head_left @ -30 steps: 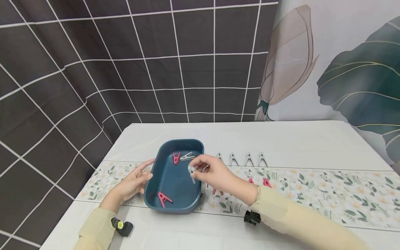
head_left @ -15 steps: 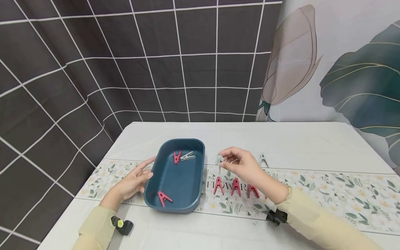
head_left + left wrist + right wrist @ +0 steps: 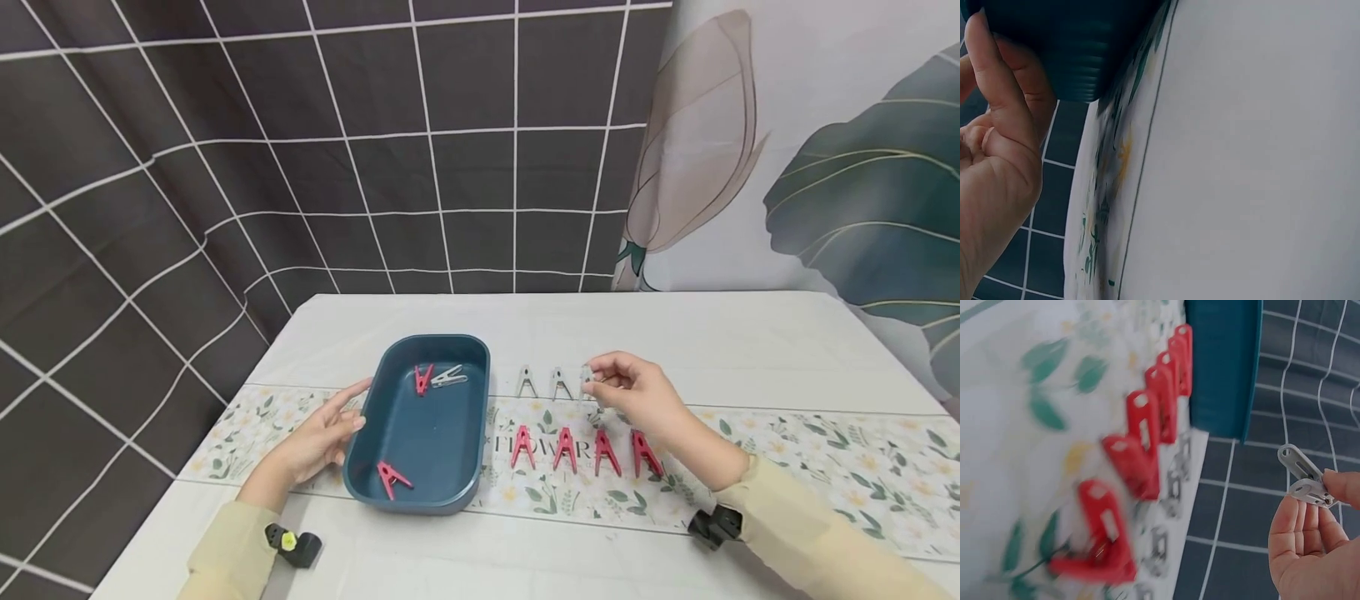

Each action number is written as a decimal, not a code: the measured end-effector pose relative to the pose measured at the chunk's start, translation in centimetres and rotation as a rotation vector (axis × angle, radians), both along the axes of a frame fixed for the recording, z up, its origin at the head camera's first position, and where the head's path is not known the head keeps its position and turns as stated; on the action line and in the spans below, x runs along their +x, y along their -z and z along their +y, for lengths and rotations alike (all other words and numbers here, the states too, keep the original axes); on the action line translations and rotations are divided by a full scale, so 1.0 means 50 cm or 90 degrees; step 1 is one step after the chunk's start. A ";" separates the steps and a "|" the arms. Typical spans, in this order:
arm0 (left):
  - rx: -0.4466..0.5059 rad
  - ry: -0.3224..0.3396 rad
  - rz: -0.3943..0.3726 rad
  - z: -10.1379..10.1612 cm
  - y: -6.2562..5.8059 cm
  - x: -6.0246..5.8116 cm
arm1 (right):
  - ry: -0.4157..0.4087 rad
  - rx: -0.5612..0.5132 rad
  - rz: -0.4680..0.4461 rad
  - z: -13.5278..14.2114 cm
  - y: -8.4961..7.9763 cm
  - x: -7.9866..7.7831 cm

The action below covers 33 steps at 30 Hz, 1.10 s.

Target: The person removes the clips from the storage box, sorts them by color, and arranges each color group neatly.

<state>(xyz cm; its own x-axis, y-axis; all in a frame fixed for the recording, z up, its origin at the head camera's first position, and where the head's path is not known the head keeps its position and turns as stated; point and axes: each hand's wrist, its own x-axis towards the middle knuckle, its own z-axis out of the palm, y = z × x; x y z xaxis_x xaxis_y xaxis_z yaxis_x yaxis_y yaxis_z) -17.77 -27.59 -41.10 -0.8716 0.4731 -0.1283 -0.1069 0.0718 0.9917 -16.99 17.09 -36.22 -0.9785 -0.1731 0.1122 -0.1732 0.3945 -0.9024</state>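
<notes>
A grey clothespin [image 3: 587, 380] is pinched between thumb and fingers of my right hand [image 3: 637, 392], above the table; the right wrist view shows the clothespin [image 3: 1305, 472] at the fingertips. Two other grey clothespins [image 3: 527, 382] stand left of that hand, which covers the spots further right. In front is a row of red clothespins [image 3: 566, 450]. My left hand [image 3: 322, 437] touches the left side of a blue basin [image 3: 483, 417], its fingers loosely extended. Inside the basin lie two red clothespins [image 3: 393, 478] and a grey one [image 3: 448, 377].
A white table [image 3: 390, 554] with a flowered band carries everything. A dark gridded curtain [image 3: 465, 167] hangs behind it, with a leaf-print cloth [image 3: 705, 150] at the right. Each wrist wears a small black camera [image 3: 294, 546].
My right hand has moved rightward from over the basin to the grey row, still pinching a grey clothespin. The red row is now uncovered. My left hand stays at the basin.
</notes>
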 end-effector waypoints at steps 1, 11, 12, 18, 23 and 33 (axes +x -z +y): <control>0.002 0.000 -0.001 0.000 0.000 0.001 | 0.005 0.001 -0.003 0.006 0.002 0.000; -0.003 -0.008 0.009 0.000 -0.004 0.002 | 0.055 0.050 -0.012 0.068 0.017 -0.012; -0.003 -0.009 0.009 0.001 -0.003 0.003 | 0.060 0.049 -0.018 0.074 0.019 -0.014; -0.001 -0.012 0.008 0.002 0.002 0.007 | 0.072 0.057 -0.043 0.113 0.037 -0.025; -0.002 -0.011 0.012 0.003 0.005 0.009 | 0.080 0.080 -0.040 0.145 0.054 -0.035; 0.013 -0.002 0.017 0.001 0.008 0.006 | 0.058 0.098 -0.046 0.200 0.074 -0.061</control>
<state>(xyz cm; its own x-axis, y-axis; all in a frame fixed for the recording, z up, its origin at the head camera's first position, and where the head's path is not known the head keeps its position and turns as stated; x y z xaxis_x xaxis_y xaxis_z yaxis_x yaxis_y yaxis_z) -17.45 -27.53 -41.49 -0.8762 0.4724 -0.0954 -0.0804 0.0519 0.9954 -20.03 27.09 -39.94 -0.9955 -0.0930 0.0205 -0.0677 0.5402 -0.8388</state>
